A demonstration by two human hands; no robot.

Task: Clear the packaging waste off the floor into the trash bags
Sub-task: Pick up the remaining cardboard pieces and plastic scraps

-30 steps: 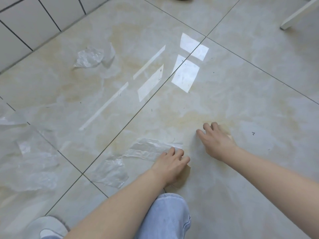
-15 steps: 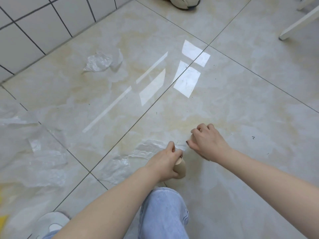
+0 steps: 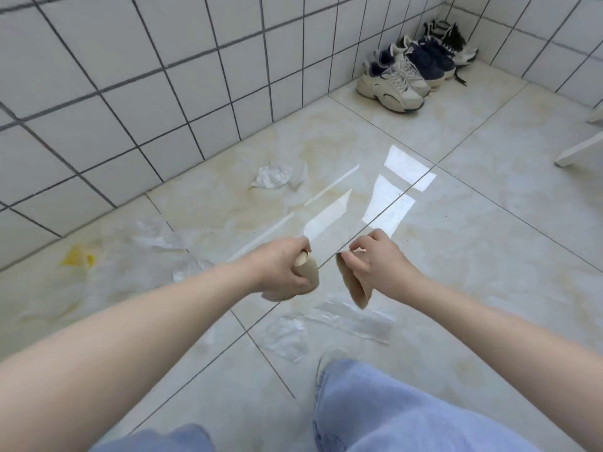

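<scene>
My left hand [image 3: 283,269] is closed around a tan cardboard tube [image 3: 310,272], held above the floor. My right hand [image 3: 378,261] pinches a second tan cardboard piece [image 3: 355,288] that hangs down from its fingers. Under the hands, clear plastic film [image 3: 342,321] lies flat on the beige tiles. A crumpled clear plastic wad [image 3: 272,176] sits farther off near the wall. More clear film [image 3: 156,238] spreads to the left, with a yellow scrap [image 3: 76,257] at its edge. No trash bag is in view.
A white tiled wall [image 3: 130,93] borders the floor on the left and back. Several sneakers [image 3: 401,76] stand in the far corner. White furniture legs [image 3: 577,148] reach in at the right. My jeans-clad knees [image 3: 391,406] fill the bottom.
Both hands have lifted off the floor, each now holding a cardboard piece. The view has tilted upward, bringing the wall and shoes into sight.
</scene>
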